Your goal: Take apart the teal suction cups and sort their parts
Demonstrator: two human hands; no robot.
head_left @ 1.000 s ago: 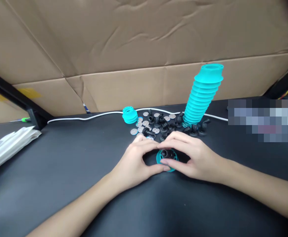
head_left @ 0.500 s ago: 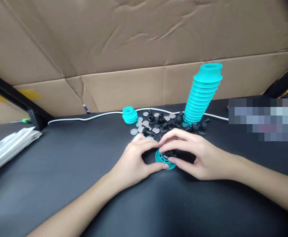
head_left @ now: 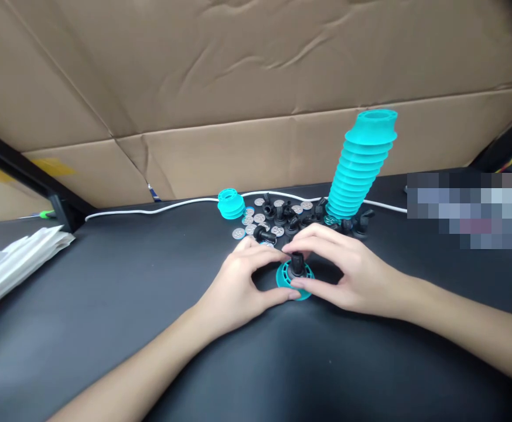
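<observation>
On the dark table in front of me lies a flared turquoise ring (head_left: 283, 283) with slots around its inner rim. My left hand (head_left: 238, 287) grips its edge, thumb at the front and fingers at the back. A black elbow-like plastic fitting (head_left: 297, 265) stands upright in the ring's middle. The thumb and fingers of my right hand (head_left: 361, 269) close around this fitting from the right. Whether the fitting is fully seated in the ring cannot be made out. Behind my hands lie more black fittings (head_left: 280, 215) and several slotted grey discs (head_left: 238, 233).
A tall leaning stack of turquoise rings (head_left: 359, 167) stands at the back right, a short stack (head_left: 231, 204) at the back left. A white cable (head_left: 163, 208) runs along the cardboard wall (head_left: 238, 158). White packets (head_left: 19, 258) lie at the far left.
The black fitting now shows upright in the ring, where fingers covered most of it before. My right hand's fingers have shifted slightly around it. My left hand stays on the ring.
</observation>
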